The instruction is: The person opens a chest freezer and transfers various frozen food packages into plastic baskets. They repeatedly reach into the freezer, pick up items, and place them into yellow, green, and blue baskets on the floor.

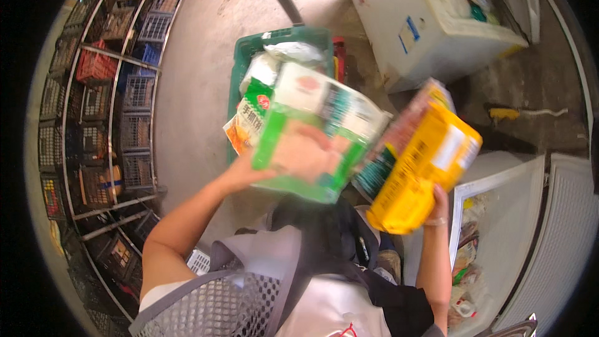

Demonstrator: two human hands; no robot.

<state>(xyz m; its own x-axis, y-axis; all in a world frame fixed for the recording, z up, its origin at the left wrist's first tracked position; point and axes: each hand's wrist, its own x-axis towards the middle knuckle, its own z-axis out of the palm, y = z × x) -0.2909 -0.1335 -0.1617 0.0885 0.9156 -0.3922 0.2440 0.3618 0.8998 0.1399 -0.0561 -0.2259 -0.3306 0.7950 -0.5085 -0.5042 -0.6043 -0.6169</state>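
Item 1. Grey mesh vest [218,302] and dark apron straps, nearest the camera, worn by the person.

Item 2. Left hand [299,153], raised at chest height, fingers closed on a green and white food packet [312,128]; the packet is blurred and tilted, and hangs in the air over the near edge of the crate.

Item 3. Right hand [438,203], fingers clamped under the lower end of a yellow bag [424,171]; a second, orange-red packet [415,115] lies against its upper side, touching it. The bundle is held just left of the freezer's opening.

Item 4. Open chest freezer [499,231] at lower right, packets visible inside.

Item 5. Green plastic crate [249,50] on the concrete floor, beyond the hands, filled with more packets.

Item 6. White chest freezer [430,37], lid up, at upper right.

Item 7. Curved rack of stacked crates [106,87] along the left.

Handling note: the right hand carries two packets by one end, so a firm grip beneath seems wise; the top one could slide off.
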